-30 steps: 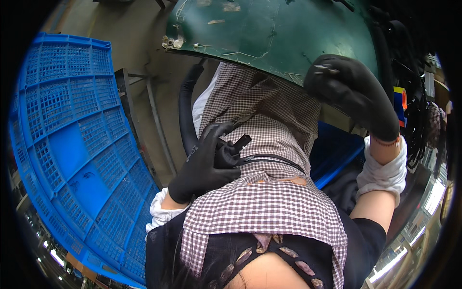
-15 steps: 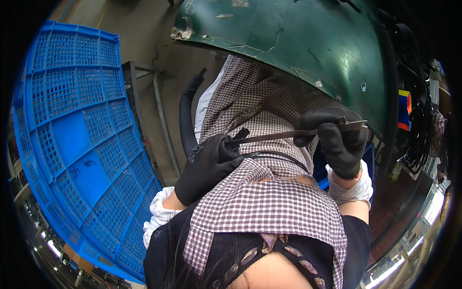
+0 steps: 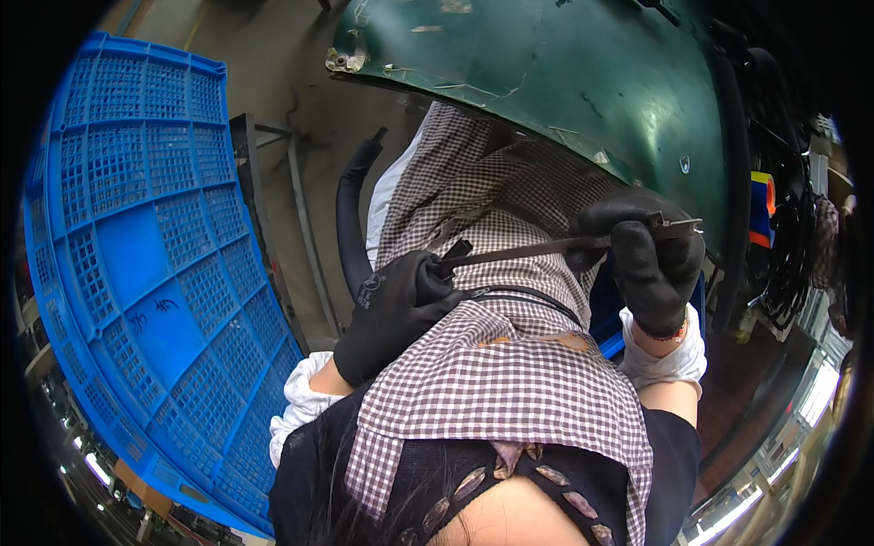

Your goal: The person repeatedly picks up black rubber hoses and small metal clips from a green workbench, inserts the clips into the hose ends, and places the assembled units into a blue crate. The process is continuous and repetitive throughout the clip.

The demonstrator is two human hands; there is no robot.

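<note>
My left hand [image 3: 393,309], in a black glove, is closed around one end of a dark, narrow flat strip [image 3: 537,249] in front of my waist. A short black end [image 3: 458,251] pokes out above its fingers. Beyond this hand a thick, black curved tube [image 3: 353,205] rises to a thin tip; whether it joins what I hold is hidden. My right hand [image 3: 651,259], also black-gloved, pinches the strip's other end between thumb and fingers. A small metal piece [image 3: 681,224] sticks out past the right fingertips. The strip runs fairly straight between both hands, over my checked apron [image 3: 510,373].
A green-topped table [image 3: 546,64] with worn edges stands ahead. To the left rises a large blue plastic crate [image 3: 137,246], with a metal frame [image 3: 300,209] beside it. Black cords [image 3: 792,264] hang at the right. Part of a blue container [image 3: 604,305] shows below my right hand.
My right hand has shifted slightly to the right with its strip end, and more of the metal piece shows. The left hand has barely moved and keeps its grip.
</note>
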